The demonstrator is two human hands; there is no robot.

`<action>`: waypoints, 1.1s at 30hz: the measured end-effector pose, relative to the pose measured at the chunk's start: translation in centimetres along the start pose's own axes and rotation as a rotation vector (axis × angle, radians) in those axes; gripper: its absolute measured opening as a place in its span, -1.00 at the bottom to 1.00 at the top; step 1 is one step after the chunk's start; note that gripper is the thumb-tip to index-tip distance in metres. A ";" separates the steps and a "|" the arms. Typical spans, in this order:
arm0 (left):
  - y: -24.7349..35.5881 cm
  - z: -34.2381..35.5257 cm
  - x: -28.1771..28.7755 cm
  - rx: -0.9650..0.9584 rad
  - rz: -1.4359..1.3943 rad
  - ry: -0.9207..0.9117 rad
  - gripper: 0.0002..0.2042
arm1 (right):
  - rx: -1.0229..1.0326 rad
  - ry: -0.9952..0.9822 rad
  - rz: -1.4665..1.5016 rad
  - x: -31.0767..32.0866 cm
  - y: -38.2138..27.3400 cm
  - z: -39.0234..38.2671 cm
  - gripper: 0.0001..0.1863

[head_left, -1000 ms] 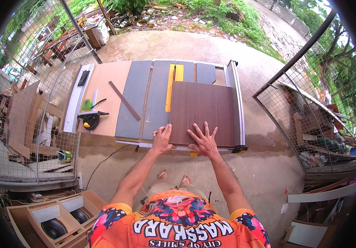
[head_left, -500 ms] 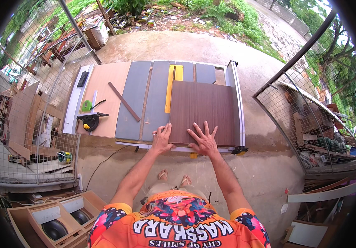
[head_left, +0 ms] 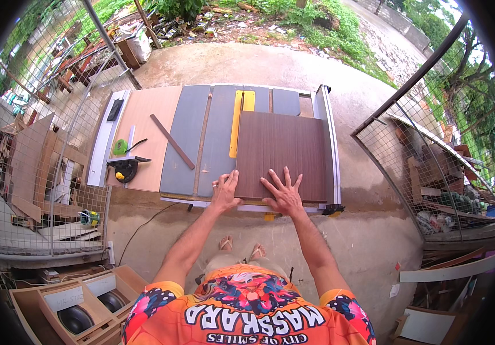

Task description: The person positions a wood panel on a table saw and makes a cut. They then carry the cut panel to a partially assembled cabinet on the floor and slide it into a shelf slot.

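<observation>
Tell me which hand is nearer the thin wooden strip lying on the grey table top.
Left. The left hand rests at the brown panel's near left corner, a short way right of the wooden strip; the right hand lies flat on the panel, farther right.

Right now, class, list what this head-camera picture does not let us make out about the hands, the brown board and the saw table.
- Saw blade: not visible; whether it sits under the brown board cannot be told.
- Left hand and right hand: palms face down, so contact underneath is hidden.
- Yellow guide: its right side is covered by the board.
- Small tools on the side bench: too small to identify.
</observation>
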State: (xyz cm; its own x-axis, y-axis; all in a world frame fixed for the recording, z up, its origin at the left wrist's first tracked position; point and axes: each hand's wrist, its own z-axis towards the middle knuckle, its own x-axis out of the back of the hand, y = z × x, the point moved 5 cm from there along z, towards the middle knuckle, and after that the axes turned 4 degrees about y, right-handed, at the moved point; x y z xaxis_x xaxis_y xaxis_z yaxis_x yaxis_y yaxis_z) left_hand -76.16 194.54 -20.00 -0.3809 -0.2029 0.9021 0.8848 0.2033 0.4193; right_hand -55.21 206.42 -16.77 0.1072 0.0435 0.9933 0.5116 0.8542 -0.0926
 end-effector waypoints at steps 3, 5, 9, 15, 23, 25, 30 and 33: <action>0.0 0.1 0.0 0.007 0.003 -0.006 0.27 | -0.007 -0.016 0.009 0.4 0.0 0.2 -0.15; 0.0 0.2 0.1 0.011 0.002 -0.009 0.27 | -0.014 -0.034 0.016 0.5 0.1 0.3 -0.16; 0.2 0.6 0.1 0.043 -0.021 -0.023 0.26 | -0.015 -0.032 0.012 0.3 0.3 0.4 -0.15; 0.1 0.9 0.2 0.060 -0.028 -0.018 0.25 | -0.026 -0.057 0.012 0.4 0.4 0.9 -0.15; 0.0 1.3 0.3 0.060 -0.048 -0.009 0.26 | -0.027 -0.048 0.000 0.1 0.7 1.2 -0.16; -0.1 1.3 0.2 0.061 -0.056 -0.004 0.26 | -0.030 -0.043 -0.001 0.1 0.7 1.3 -0.16; -0.4 1.3 0.3 0.139 -0.079 0.028 0.28 | -0.033 -0.042 -0.003 0.3 0.8 1.5 -0.16; -0.4 1.2 0.4 0.164 -0.076 0.057 0.27 | -0.031 -0.044 -0.007 0.4 0.8 1.7 -0.16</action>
State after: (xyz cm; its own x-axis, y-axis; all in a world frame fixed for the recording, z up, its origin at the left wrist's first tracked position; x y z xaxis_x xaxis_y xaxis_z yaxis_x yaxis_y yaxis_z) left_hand -77.04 195.53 -19.68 -0.4248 -0.2766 0.8620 0.7969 0.3375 0.5010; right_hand -56.20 208.01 -16.37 0.0661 0.0611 0.9959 0.5388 0.8379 -0.0872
